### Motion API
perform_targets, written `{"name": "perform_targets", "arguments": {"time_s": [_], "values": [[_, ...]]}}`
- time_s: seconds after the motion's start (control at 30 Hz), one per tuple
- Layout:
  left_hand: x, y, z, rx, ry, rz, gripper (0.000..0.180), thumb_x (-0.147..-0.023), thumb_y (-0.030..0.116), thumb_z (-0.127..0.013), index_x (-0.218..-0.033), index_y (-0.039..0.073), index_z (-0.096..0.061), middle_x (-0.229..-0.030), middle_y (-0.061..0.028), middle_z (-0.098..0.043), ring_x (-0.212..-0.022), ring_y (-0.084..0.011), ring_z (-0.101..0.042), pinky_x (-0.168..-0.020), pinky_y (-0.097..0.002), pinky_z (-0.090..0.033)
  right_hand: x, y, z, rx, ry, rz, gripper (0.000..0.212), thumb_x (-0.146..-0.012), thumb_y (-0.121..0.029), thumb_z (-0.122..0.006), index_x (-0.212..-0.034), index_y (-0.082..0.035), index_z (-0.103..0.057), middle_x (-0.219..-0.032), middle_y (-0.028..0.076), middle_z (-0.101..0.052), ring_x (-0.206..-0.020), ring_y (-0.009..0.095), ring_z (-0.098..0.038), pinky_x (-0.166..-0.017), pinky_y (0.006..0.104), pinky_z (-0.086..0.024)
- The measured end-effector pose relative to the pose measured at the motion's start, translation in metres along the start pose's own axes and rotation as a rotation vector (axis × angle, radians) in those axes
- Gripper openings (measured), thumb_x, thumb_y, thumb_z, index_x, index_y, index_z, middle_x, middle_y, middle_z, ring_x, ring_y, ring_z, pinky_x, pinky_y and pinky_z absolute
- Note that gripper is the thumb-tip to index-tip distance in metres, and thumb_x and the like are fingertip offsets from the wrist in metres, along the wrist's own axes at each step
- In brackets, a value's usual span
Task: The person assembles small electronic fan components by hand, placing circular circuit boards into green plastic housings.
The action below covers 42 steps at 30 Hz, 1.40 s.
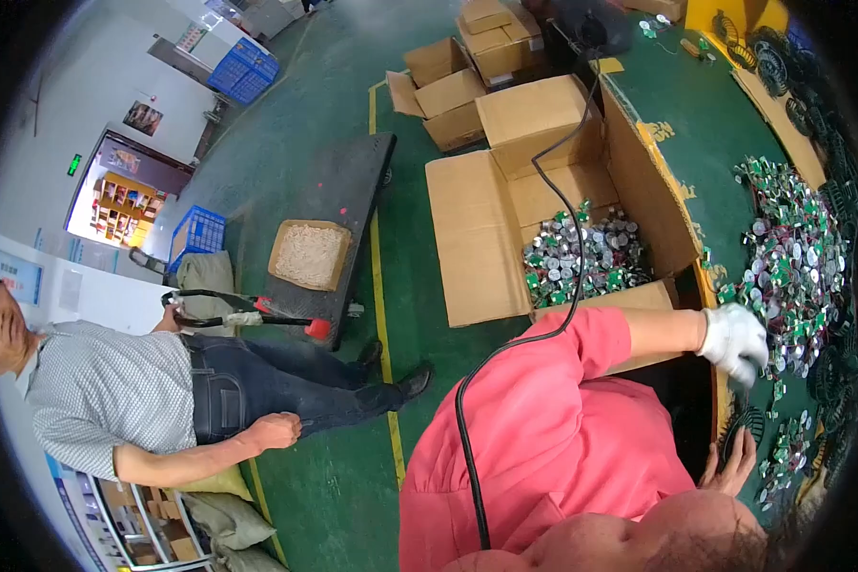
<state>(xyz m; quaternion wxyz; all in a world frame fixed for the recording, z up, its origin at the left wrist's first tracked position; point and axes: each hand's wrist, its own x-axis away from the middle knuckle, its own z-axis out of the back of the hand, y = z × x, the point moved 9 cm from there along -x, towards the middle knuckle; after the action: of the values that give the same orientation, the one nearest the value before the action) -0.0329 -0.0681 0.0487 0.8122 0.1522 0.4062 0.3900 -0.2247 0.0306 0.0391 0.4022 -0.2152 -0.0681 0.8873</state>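
While the bare right hand (734, 465) grips it at four o'clock, one black ribbed part (752, 420) points toward one, long axis seven-to-one; gloved left hand (734, 343): grip cannot be told; open carton (472, 238), two o'clock: silver-green components (586, 255); shallow box (305, 280), nine: pale pieces (311, 253).

We locate one black ribbed round part (754, 419), partly hidden, at four o'clock. We observe silver round components (799, 262) with green boards (755, 170), heaped loosely at three o'clock.
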Motion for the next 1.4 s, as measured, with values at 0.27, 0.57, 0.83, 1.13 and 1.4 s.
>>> {"name": "perform_targets", "arguments": {"time_s": [0.27,0.57,0.83,1.13,1.4], "values": [[-0.009,0.001,-0.003,-0.049,0.084,0.01,0.023,-0.077,0.033,-0.062,-0.093,0.016,-0.065,-0.077,-0.0082,-0.06,-0.072,-0.0285,-0.061,-0.063,-0.0426,-0.049,0.004,0.001,0.014,0.125,0.042,-0.127,0.048,-0.082,-0.008,-0.064,-0.128,-0.003,-0.052,-0.127,0.018,-0.05,-0.117,0.035,-0.048,-0.101,0.0401,-0.037],[-0.011,0.017,0.01,0.046,-0.111,0.005,0.013,-0.081,0.02,-0.064,-0.09,0.011,-0.068,-0.082,-0.0109,-0.067,-0.072,-0.0295,-0.063,-0.066,-0.0361,-0.051,-0.018,-0.017,0.043,0.098,0.144,-0.017,0.058,-0.068,-0.035,-0.076,-0.114,-0.004,-0.06,-0.11,0.013,-0.058,-0.09,0.031,-0.057,-0.076,0.0406,-0.045],[0.0,0.019,0.007,0.132,-0.188,0.159,0.013,-0.08,0.01,-0.065,-0.091,0.005,-0.07,-0.084,-0.0128,-0.068,-0.073,-0.0254,-0.065,-0.067,-0.0332,-0.051,0.001,-0.031,0.034,0.099,0.176,-0.066,0.052,-0.076,-0.036,-0.071,-0.117,-0.007,-0.057,-0.111,0.01,-0.056,-0.09,0.025,-0.057,-0.078,0.0369,-0.043],[-0.013,0.015,0.017,0.007,-0.007,0.149,0.013,-0.085,0.011,-0.063,-0.091,0.003,-0.069,-0.086,-0.0143,-0.068,-0.077,-0.0273,-0.066,-0.071,-0.0334,-0.05,0.017,-0.036,0.085,0.14,0.353,0.044,0.047,-0.073,-0.032,-0.074,-0.112,-0.009,-0.062,-0.113,0.011,-0.057,-0.091,0.025,-0.058,-0.077,0.0382,-0.045],[0.0,0.021,0.018,-0.116,0.062,0.13,0.016,-0.082,0.015,-0.067,-0.092,0.004,-0.069,-0.088,-0.0148,-0.068,-0.08,-0.0269,-0.067,-0.073,-0.0333,-0.051,0.118,0.075,0.18,0.438,0.521,-0.404,0.042,-0.068,-0.022,-0.077,-0.106,-0.01,-0.064,-0.108,0.01,-0.058,-0.097,0.028,-0.056,-0.083,0.0389,-0.046]]}}
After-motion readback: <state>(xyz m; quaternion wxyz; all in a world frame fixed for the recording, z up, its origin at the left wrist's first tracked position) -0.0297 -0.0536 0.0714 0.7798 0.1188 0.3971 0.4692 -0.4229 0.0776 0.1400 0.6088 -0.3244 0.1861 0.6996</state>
